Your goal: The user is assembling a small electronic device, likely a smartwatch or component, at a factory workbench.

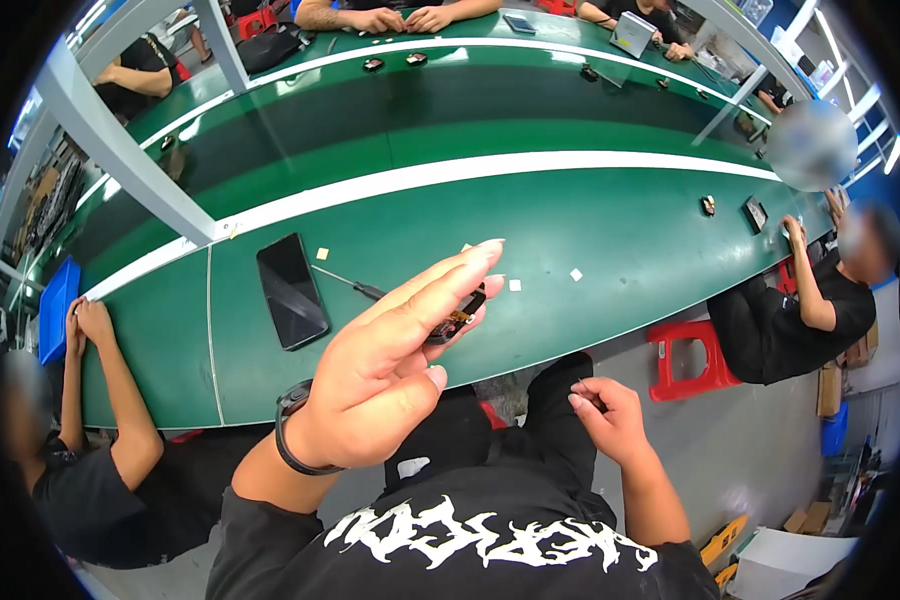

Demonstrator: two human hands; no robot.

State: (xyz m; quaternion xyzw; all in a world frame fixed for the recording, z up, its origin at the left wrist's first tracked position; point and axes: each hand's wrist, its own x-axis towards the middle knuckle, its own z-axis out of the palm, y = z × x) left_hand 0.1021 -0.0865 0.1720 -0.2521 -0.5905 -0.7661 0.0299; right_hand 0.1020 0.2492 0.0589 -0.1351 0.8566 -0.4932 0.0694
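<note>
My left hand, with a black band on its wrist, is raised over the near edge of the green bench. Its fingers are closed round a small black electronic device whose inner parts show on one side; the fingers cover much of it. Over my lap, off the bench, my right hand has thumb and fingers curled together. Whether it pinches anything small cannot be seen. Left of the device, a black smartphone lies on the bench. A screwdriver lies beside it, its handle end partly behind my left hand.
Small pale squares are scattered on the bench. A grey post rises at left. Beyond a white rail, a belt carries small dark parts. Co-workers sit on both sides and opposite. A red stool stands at right, a blue bin at left.
</note>
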